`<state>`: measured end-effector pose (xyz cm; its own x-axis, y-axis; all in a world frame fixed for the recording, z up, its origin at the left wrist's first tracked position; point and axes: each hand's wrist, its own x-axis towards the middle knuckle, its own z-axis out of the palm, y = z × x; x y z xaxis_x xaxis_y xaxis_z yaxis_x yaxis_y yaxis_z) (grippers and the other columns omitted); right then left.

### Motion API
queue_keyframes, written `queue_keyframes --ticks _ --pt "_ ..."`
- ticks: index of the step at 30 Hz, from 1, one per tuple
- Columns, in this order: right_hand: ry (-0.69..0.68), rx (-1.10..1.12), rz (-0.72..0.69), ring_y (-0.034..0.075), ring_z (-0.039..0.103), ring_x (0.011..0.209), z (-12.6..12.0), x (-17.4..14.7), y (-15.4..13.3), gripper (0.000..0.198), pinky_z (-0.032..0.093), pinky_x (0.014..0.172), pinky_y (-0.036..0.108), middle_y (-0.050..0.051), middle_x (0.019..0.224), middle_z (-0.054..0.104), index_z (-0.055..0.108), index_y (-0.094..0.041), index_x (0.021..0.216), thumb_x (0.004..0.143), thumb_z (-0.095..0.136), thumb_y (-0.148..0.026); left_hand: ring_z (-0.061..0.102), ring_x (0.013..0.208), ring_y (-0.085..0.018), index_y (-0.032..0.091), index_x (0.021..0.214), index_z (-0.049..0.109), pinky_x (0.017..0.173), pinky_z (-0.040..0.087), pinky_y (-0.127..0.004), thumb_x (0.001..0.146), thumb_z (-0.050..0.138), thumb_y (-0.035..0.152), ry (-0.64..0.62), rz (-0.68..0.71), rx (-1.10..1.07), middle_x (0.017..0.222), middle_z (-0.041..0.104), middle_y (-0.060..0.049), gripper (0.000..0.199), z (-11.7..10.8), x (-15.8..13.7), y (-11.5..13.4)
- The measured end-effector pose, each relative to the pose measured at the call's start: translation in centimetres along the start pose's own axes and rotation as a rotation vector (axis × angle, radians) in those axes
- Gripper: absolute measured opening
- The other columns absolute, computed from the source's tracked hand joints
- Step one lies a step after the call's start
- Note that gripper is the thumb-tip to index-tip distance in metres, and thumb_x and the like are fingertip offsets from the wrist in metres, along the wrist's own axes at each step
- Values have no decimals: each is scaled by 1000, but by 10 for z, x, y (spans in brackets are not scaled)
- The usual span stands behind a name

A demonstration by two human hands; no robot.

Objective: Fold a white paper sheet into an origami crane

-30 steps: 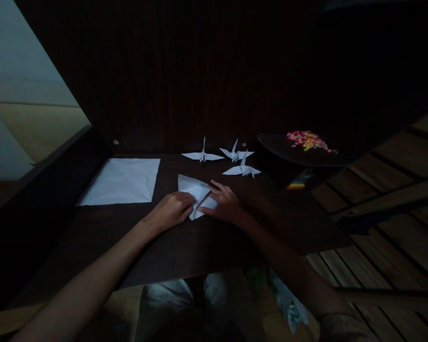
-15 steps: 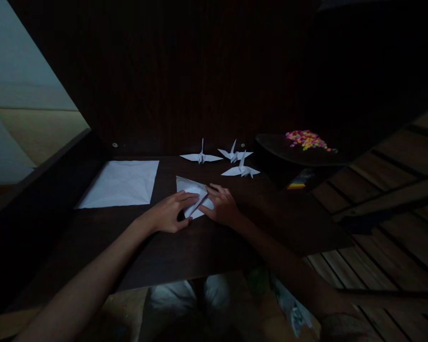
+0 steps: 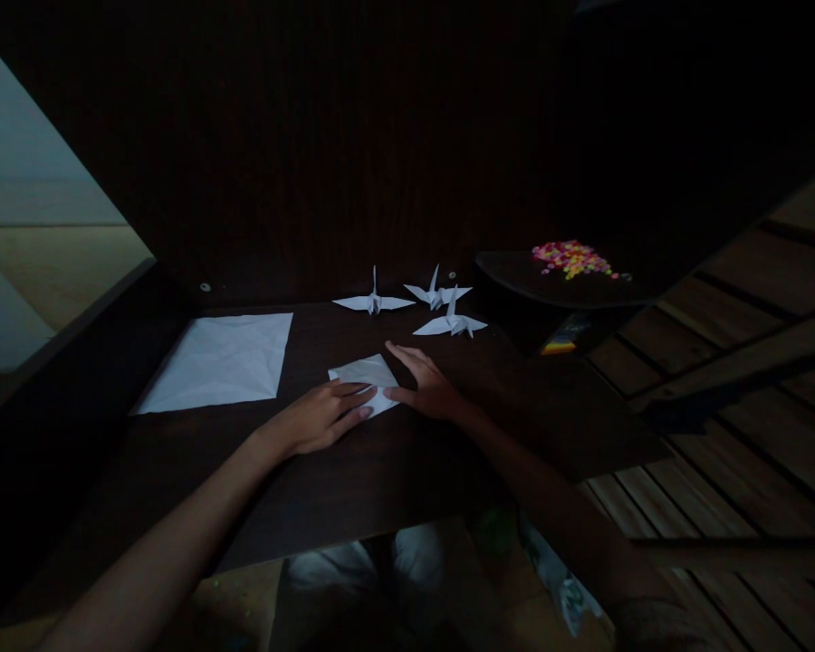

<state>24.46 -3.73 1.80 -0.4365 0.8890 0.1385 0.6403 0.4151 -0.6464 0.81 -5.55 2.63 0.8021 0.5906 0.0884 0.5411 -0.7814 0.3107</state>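
Note:
A small folded piece of white paper (image 3: 367,369) lies on the dark wooden desk (image 3: 353,489), between my two hands. My left hand (image 3: 322,417) rests on its lower left part with fingers stretched out flat, hiding that part of the paper. At the paper's right edge is my right hand (image 3: 426,385), its thumb touching the paper and its fingers stretched forward, apart from the thumb. Behind the paper stand three white origami cranes: one on the left (image 3: 374,302), one at the back right (image 3: 437,294) and one nearer in front (image 3: 452,322).
A larger creased white sheet (image 3: 221,362) lies flat at the left, near a raised side board (image 3: 74,335). On a rounded shelf (image 3: 516,279) at the right is a heap of small colourful pieces (image 3: 574,259). The desk's front edge runs above my knees (image 3: 417,554).
The raised flap of the folded paper now lies flat, making a compact shape. My right hand's fingers have come off the paper, spreading forward. The view has shifted slightly.

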Motion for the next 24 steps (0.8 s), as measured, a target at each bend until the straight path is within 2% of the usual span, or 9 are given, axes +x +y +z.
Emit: queue_keyframes --ticks 3,6,9,12,15,18,20,22,24 --pt "41 -36 -187 25 27 139 4 -1 1 74 27 112 45 11 151 31 32 -16 145 77 58 -26 57 112 -22 18 134 49 97 44 -38 96 38 32 26 -5 19 126 60 -11 42 2 1 0" --pt "-3 -133 -322 26 24 141 8 -2 1 76 27 110 51 7 153 27 31 -21 146 73 52 -14 64 88 -20 16 110 65 85 49 -34 96 38 29 9 -49 53 97 68 -10 33 5 1 3" --pt "-61 -199 -366 25 22 142 9 -4 1 75 28 108 53 5 154 25 33 -23 145 73 47 -9 63 81 -19 16 92 68 80 50 -31 94 39 22 30 -28 60 86 67 -9 30 7 0 6" --pt "-108 -240 -349 25 24 141 6 -6 0 68 29 107 53 6 153 28 39 -24 142 75 53 -16 62 69 -16 15 84 68 68 50 -27 91 41 20 76 20 33 76 66 -7 27 1 -4 7" --pt "-119 -285 -323 29 28 140 4 -8 -1 67 28 107 53 10 150 33 46 -21 137 74 66 -34 59 58 -13 16 71 63 58 47 -24 86 45 21 301 61 -47 66 63 -4 24 -11 -10 4" --pt "-115 -326 -326 28 29 139 6 -8 -2 57 29 108 51 11 148 37 50 -20 134 82 61 -43 56 53 -13 16 65 59 54 47 -24 86 43 22 541 -57 11 60 60 -3 28 -20 -13 -2" --pt "-103 -345 -336 25 30 139 10 -7 -1 44 29 109 48 10 147 39 52 -22 133 91 50 -38 61 62 -15 15 73 63 62 51 -27 89 43 23 599 -139 67 67 64 -6 27 -19 -11 -5" --pt "-86 -357 -352 23 30 139 14 -6 2 39 28 110 47 9 146 40 52 -23 133 95 43 -32 66 89 -20 13 93 66 82 53 -33 92 42 24 548 -131 62 96 70 -12 26 -12 -6 -6" --pt "-71 -364 -382 23 30 139 17 -5 4 40 28 111 47 9 146 41 52 -22 133 95 44 -31 54 119 -24 15 115 61 101 44 -41 93 42 27 424 -74 89 127 60 -14 32 -2 0 -5"
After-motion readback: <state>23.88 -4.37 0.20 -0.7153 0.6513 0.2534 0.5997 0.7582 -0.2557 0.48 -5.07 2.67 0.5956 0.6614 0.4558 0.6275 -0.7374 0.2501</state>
